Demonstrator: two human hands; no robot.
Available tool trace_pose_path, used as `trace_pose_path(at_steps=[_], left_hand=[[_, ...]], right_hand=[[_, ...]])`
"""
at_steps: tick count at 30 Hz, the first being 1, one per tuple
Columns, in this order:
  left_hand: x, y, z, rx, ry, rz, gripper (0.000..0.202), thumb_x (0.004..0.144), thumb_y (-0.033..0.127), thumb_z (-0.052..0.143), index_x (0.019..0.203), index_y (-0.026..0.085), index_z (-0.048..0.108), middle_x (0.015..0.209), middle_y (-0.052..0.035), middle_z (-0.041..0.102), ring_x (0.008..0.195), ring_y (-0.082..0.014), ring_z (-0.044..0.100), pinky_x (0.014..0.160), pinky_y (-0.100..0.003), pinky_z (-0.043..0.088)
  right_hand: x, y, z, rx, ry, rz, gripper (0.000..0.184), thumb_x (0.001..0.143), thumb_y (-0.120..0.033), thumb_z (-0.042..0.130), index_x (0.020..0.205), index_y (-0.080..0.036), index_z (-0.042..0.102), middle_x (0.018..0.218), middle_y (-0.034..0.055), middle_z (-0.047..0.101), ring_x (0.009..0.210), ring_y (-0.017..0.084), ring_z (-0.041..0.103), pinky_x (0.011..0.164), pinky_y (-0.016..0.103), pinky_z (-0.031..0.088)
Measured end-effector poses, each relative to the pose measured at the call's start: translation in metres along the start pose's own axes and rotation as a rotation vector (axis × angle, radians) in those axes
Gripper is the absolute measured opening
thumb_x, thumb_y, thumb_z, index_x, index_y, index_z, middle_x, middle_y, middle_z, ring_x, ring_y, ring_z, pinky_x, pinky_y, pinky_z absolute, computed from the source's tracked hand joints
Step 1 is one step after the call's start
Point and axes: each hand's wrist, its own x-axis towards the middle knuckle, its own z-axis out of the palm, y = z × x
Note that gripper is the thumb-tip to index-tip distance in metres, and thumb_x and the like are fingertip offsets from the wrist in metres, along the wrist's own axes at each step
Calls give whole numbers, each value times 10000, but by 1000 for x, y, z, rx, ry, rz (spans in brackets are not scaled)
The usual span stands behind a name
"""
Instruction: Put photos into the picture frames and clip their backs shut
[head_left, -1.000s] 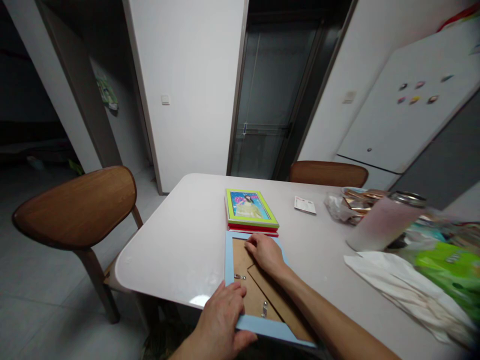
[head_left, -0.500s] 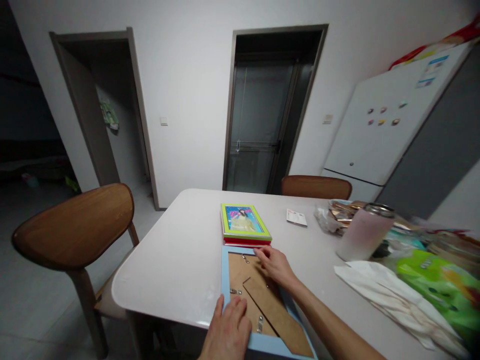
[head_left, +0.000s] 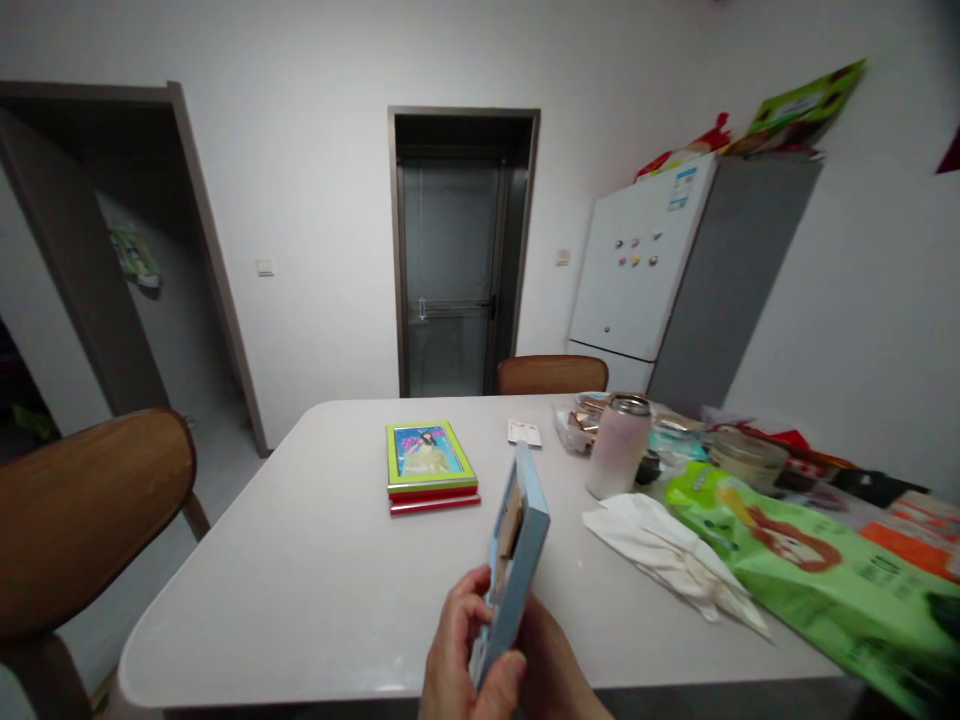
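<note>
A light-blue picture frame (head_left: 523,560) stands tilted on edge above the near side of the table, its thin side facing me. The brown backing shows on its left. My left hand (head_left: 459,650) grips its lower part, thumb on the near edge and fingers on the backing side. Close against the right side is my right hand (head_left: 553,660), its fingers hidden behind the frame. Farther off, a lime-green picture frame (head_left: 431,458) with a figure in a pale dress lies face up on red frames (head_left: 435,501).
A white table (head_left: 285,570) spreads under everything. On the right are a pink tumbler (head_left: 619,450), crumpled white cloth or paper (head_left: 675,550), a green packet (head_left: 817,560) and clutter behind. A small card (head_left: 524,433) lies farther back. Wooden chairs (head_left: 90,510) (head_left: 553,374) stand around.
The blue frame, earlier flat with its backing up, has been lifted and turned on edge. Both hands rose with it. My view has swung right, and the stacked frames appear farther left.
</note>
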Motion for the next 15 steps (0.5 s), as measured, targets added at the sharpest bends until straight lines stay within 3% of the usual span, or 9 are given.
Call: trace_pose_path(at_steps=[2,4,6,10,15], left_hand=[[12,6,6,-119,40,-46,428,715,302,508,1070,194,295,1304,-138,313,1143,-232,387,922,-367,354],[27,12,8,-237,86,-75,614,691,218,530,1186,199,166,1287,-138,343,1115,-214,421,929,-365,349],[39,15,11,-334,74,-94,627,678,143,517,1204,191,180,1238,-117,414,1060,-195,475,905,-339,381],[54,-5,31,-339,-25,-262,505,619,0,454,1094,159,391,1117,-69,540,956,-176,552,810,-290,460],[72,-51,65,-155,4,-418,509,590,-90,368,1029,145,473,1025,-26,604,899,-141,581,791,-262,466]], right_hand=[[10,-13,-15,-43,140,-70,416,751,-456,348,1095,-242,444,857,53,644,699,202,612,606,310,486],[22,-32,-43,-87,229,-101,523,747,-413,376,1224,-208,311,878,66,643,692,196,610,603,300,482],[36,-52,-78,-208,292,-92,637,727,-382,409,1291,-169,204,808,56,652,589,194,603,527,311,473],[64,-80,-134,-820,459,-162,506,665,-299,467,1142,-132,483,641,30,641,524,177,588,487,277,441],[91,-87,-158,-1093,529,-189,315,606,-212,504,874,-124,644,662,73,649,645,216,607,567,285,432]])
